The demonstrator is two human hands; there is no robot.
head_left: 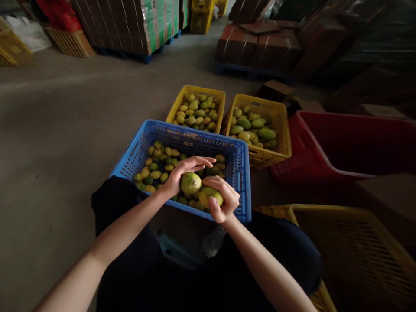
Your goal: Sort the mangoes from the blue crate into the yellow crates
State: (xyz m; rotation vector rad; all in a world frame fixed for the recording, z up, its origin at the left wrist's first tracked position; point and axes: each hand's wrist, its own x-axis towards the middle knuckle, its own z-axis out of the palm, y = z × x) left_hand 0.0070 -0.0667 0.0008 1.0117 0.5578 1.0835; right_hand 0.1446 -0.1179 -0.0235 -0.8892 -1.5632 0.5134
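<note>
At the far left of my head view I have a yellow crate (11, 48), then a slatted crate (69, 41) with a red bag (61, 15) at its top, then a tall wrapped stack (113, 21). Nearer, on the concrete floor (65, 125), a blue crate (247, 186) stands by the person's knees (118, 193), with many yellow and green lemon-like fruits (155, 167) spread over its bottom.

Above it I see the left hand (177, 175), its fingers stretched out to the right and a rounder green fruit (190, 183) against its palm side. I cannot tell whether that hand grips it, since the thumb is hidden from me. Behind the blue crate, a rear yellow crate (204, 89) holds similar fruit.

Next comes the right hand (224, 199), curled round a yellower fruit (209, 197) with its thumb in front. I have these 2 fruits side by side over the blue crate.

Farther right, a neighbouring yellow crate (282, 130) holds more green and yellow fruit; brown cartons (240, 43) lie beyond it on a blue pallet (250, 73). Just beside it is a red crate (299, 154), and at lower right a slotted yellow crate (351, 242).
</note>
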